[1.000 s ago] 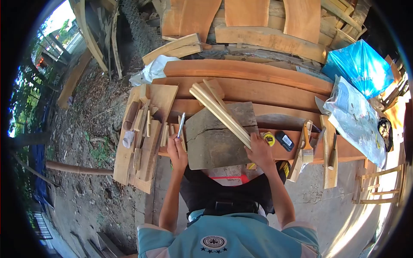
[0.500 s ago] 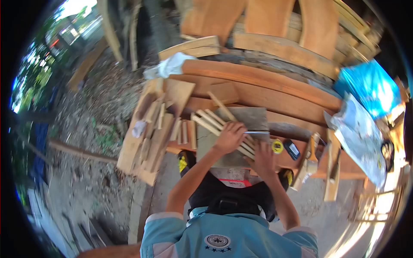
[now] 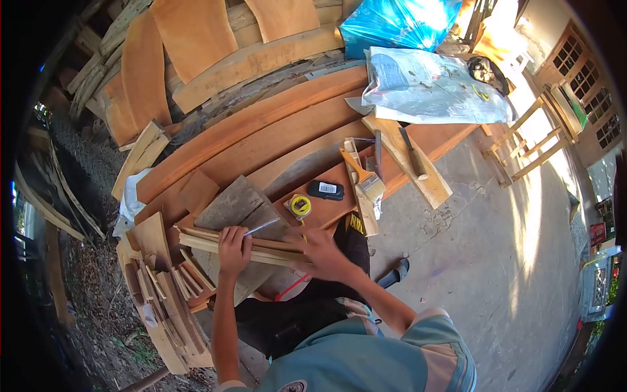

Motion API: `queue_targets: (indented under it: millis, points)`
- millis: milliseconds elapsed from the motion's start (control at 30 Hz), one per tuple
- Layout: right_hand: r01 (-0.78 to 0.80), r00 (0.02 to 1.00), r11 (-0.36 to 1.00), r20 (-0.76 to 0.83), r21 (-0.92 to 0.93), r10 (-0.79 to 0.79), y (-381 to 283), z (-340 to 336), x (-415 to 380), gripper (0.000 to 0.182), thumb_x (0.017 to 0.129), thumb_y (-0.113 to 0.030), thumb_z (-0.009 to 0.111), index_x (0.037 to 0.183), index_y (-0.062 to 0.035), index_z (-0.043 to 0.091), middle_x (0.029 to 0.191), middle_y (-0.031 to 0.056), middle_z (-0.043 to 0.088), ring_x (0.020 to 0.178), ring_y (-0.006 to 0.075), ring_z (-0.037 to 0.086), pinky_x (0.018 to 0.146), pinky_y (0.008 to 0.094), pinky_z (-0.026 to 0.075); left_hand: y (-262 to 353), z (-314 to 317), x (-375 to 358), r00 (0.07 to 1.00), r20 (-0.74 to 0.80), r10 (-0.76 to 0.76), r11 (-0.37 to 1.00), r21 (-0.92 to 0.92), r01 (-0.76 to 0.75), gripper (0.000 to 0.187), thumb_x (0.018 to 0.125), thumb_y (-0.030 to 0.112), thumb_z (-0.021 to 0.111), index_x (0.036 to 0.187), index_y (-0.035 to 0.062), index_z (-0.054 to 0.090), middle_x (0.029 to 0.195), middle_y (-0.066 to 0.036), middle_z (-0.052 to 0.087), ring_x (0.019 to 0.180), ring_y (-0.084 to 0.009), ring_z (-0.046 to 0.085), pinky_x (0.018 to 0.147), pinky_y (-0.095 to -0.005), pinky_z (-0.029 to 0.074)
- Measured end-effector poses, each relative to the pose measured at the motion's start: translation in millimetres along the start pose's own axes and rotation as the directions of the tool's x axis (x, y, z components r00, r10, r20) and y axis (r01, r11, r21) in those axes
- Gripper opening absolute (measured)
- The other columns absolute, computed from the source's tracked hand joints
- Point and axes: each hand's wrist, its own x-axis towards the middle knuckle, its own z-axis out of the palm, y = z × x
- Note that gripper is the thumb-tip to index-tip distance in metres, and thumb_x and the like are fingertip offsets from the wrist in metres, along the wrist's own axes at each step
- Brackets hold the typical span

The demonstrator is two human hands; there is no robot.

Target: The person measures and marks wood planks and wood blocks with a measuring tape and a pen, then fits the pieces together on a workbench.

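- Over the grey board (image 3: pixel 230 201): wood strips (image 3: pixel 269 251), midsection hidden by fingers.
- Left hand (image 3: pixel 234 251): closed around strips and slim tool (image 3: pixel 262 227), whose near end is concealed.
- Right hand (image 3: pixel 321 255): blurred at strip ends, fingers spread; contact indeterminable.

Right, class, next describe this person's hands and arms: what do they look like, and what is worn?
The left hand and right hand wear no gloves, and no watch shows. The right sleeve is short, teal with a paler panel and cuff; the left sleeve barely shows.
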Motion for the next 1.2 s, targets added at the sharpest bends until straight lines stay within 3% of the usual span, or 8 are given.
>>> queue_targets:
  millis: [33, 133, 233, 300, 400, 500, 833, 1200]
  points:
    - [-0.271, 0.962, 0.961, 0.039, 0.056, 0.269, 25, -18, -15, 0.052, 0.074, -0.027, 0.068, 0.118, -0.0082, 0.051, 0.111, 0.0172, 0.051, 0.103, 0.0334, 0.048, 0.089, 0.0453, 0.036, 3, 1, 0, 1.0, -0.004, 0.002, 1.0, 0.001, -0.002, 0.012, 0.081, 0.009, 0.055, 0.09, 0.0011, 0.057, 0.086, -0.013, 0.057, 0.085, -0.0323, 0.053, 0.078, -0.041, 0.04]
    - [-0.51, 0.69, 0.837, -0.675, -0.198, 0.261, 161, -67, -82, 0.045, 0.069, -0.015, 0.071, 0.108, -0.0018, 0.053, 0.106, 0.0173, 0.053, 0.101, 0.0358, 0.047, 0.088, 0.0444, 0.037, 7, 3, -1, 1.0, 0.002, -0.011, 1.0, -0.003, 0.011, 0.012, 0.08, 0.007, 0.055, 0.089, -0.0007, 0.056, 0.087, -0.014, 0.056, 0.085, -0.0331, 0.051, 0.078, -0.0414, 0.04]
    - [-0.98, -0.139, 0.055, -0.852, 0.193, 0.504, 287, -117, -161, 0.063, 0.069, -0.035, 0.075, 0.117, -0.0036, 0.05, 0.111, 0.0195, 0.053, 0.096, 0.0345, 0.052, 0.079, 0.0432, 0.043, 7, 4, 0, 0.999, 0.036, -0.034, 0.999, 0.002, 0.034, 0.013, 0.08, 0.008, 0.056, 0.089, -0.0003, 0.057, 0.089, -0.014, 0.056, 0.087, -0.0331, 0.051, 0.079, -0.042, 0.04]
    - [-0.779, -0.437, 0.051, -0.6, 0.625, 0.67, 352, -137, -204, 0.065, 0.072, -0.046, 0.071, 0.119, -0.0059, 0.051, 0.114, 0.0132, 0.056, 0.097, 0.0256, 0.056, 0.082, 0.0385, 0.047, 9, 5, 2, 0.997, 0.05, -0.062, 0.998, 0.011, 0.062, 0.013, 0.08, 0.009, 0.056, 0.089, 0.0002, 0.057, 0.09, -0.013, 0.055, 0.088, -0.0329, 0.051, 0.079, -0.0422, 0.04]
    - [-0.32, -0.109, -0.014, -0.023, 0.947, 0.994, 366, -159, -218, 0.063, 0.076, -0.048, 0.068, 0.122, -0.0069, 0.05, 0.117, 0.0085, 0.057, 0.097, 0.021, 0.058, 0.08, 0.0348, 0.049, 12, 6, 4, 0.996, 0.054, -0.072, 0.996, 0.049, 0.07, 0.012, 0.079, 0.008, 0.056, 0.088, 0.0004, 0.057, 0.088, -0.013, 0.055, 0.087, -0.0329, 0.05, 0.079, -0.0419, 0.039]
    - [-0.105, 0.138, 0.123, -0.108, 0.987, 0.985, 382, -148, -219, 0.046, 0.087, -0.035, 0.06, 0.121, -0.0058, 0.05, 0.113, 0.0051, 0.059, 0.098, 0.0193, 0.059, 0.082, 0.0327, 0.05, 16, 5, 9, 0.998, 0.062, -0.018, 0.991, 0.136, 0.009, 0.011, 0.078, 0.008, 0.056, 0.087, 0.0011, 0.057, 0.088, -0.013, 0.054, 0.086, -0.0323, 0.05, 0.08, -0.0417, 0.037]
    - [-0.032, 0.042, 0.495, -0.493, 0.869, 0.869, 322, -147, -182, 0.039, 0.087, -0.02, 0.062, 0.118, 0.0, 0.049, 0.112, 0.0096, 0.058, 0.099, 0.0187, 0.057, 0.082, 0.0324, 0.048, 13, 9, 6, 0.991, 0.097, -0.092, 0.984, 0.161, 0.075, 0.011, 0.078, 0.009, 0.057, 0.088, 0.0025, 0.057, 0.091, -0.012, 0.053, 0.088, -0.0314, 0.049, 0.081, -0.0418, 0.037]
    - [-0.122, -0.011, 0.51, -0.515, 0.851, 0.857, 313, -155, -214, 0.038, 0.089, -0.024, 0.059, 0.118, -0.0006, 0.049, 0.11, 0.0079, 0.057, 0.097, 0.0186, 0.056, 0.081, 0.0323, 0.047, 17, 4, 5, 0.99, 0.081, -0.119, 0.987, 0.119, 0.109, 0.01, 0.08, 0.008, 0.058, 0.087, 0.0014, 0.058, 0.091, -0.012, 0.052, 0.088, -0.0317, 0.049, 0.081, -0.0419, 0.037]
